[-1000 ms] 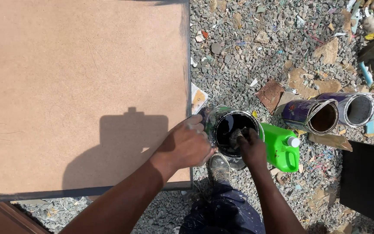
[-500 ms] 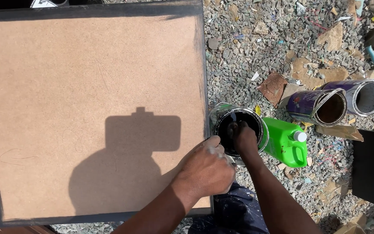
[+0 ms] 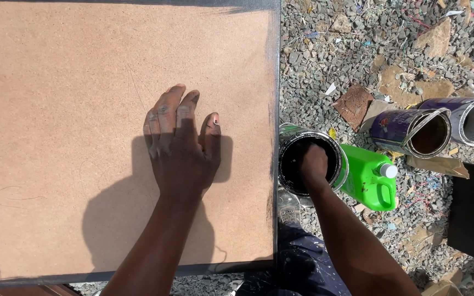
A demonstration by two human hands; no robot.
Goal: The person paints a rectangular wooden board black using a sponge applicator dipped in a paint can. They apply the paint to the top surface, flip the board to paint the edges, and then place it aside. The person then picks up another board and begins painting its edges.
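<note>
The open paint can (image 3: pixel 309 164) stands upright on the gravel ground (image 3: pixel 325 66), just beside the right edge of the brown board (image 3: pixel 72 109), and its inside is black. The right hand (image 3: pixel 314 163) reaches down into the can's mouth; its fingers are sunk in the dark interior, so whether they are spread, curled or gripping anything cannot be told. Only the knuckles and back of the hand show above the rim, with the forearm running down to the lower right.

The left hand (image 3: pixel 181 147) lies flat, palm down, on the board, well to the left of the can. Its fingers (image 3: pixel 167 112) are stretched out and close together, pointing up the picture, with the thumb set slightly apart on the right; they hold nothing. The hand's shadow falls on the board below and around it.

The board is a large, pale brown square sheet with dark, blackened edges along its top, right, bottom and left sides. Touching the can's right side lies a bright green plastic jug (image 3: pixel 370 178) with a white cap, resting on its side. Further right, well apart from the can, two empty tins (image 3: pixel 412 130) lie on their sides with open mouths showing. Flat stones and scraps of debris are scattered over the gravel.
</note>
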